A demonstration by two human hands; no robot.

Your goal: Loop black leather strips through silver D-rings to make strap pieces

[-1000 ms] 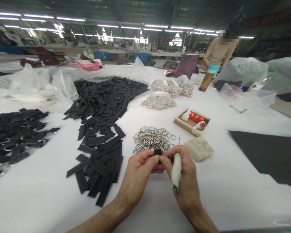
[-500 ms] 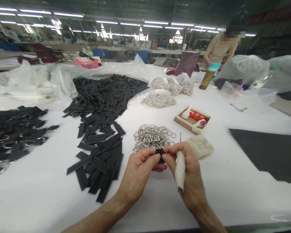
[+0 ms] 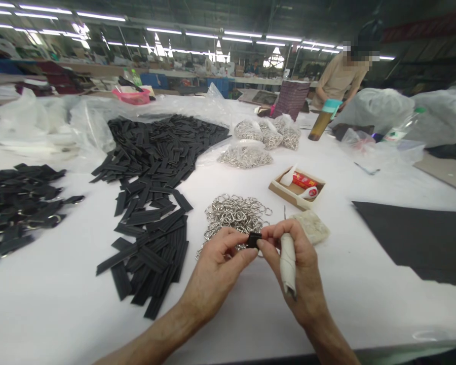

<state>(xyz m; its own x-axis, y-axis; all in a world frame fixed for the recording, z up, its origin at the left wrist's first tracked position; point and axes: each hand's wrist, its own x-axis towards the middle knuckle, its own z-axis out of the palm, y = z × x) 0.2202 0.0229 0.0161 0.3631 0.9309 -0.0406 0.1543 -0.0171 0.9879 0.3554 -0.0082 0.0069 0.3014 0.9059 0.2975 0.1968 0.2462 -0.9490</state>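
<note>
A short black strap piece (image 3: 254,240), folded over, is between my two hands above the table. My left hand (image 3: 216,268) pinches its left side with thumb and forefinger. My right hand (image 3: 298,268) grips its right side between thumb and forefinger. Tucked in the same right hand is an awl-like tool with a wrapped white handle (image 3: 288,261); its thin metal tip points away from me. Just beyond my fingers lies a heap of metal D-rings (image 3: 233,215). Whether a ring sits inside the fold is hidden by my fingers.
Loose black straps (image 3: 152,253) spread to my left, with ringed straps (image 3: 19,208) farther left. Bags of rings (image 3: 247,154) stand behind. A small cardboard box (image 3: 298,190), a yellowish block (image 3: 313,226) and a black sheet (image 3: 410,238) lie rightward. Across the table stands a person (image 3: 340,81).
The folded strap has tilted and moved slightly right. My left fingers have loosened and spread around it, while the right hand and tool have shifted a little to the right.
</note>
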